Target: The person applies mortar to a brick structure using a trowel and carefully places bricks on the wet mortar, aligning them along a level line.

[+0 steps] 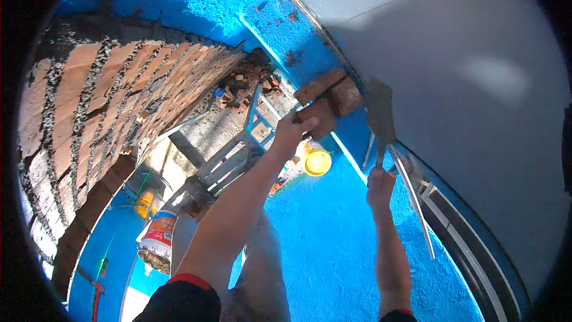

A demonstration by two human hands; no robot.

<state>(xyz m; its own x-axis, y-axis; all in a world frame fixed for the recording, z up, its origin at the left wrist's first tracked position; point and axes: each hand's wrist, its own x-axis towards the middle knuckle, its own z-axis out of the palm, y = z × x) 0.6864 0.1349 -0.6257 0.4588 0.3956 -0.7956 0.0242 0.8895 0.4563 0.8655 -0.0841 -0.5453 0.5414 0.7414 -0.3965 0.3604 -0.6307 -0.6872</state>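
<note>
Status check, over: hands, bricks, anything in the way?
Left hand gripping brick. Right hand holding trowel by handle. Two more bricks alongside, on blue ledge.

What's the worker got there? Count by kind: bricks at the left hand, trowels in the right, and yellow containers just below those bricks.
Bricks at the left hand: 3
Trowel in the right hand: 1
Yellow container: 1
Total: 5

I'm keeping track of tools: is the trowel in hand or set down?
In hand: the right hand grips the trowel by its handle, blade pointing away.
</note>
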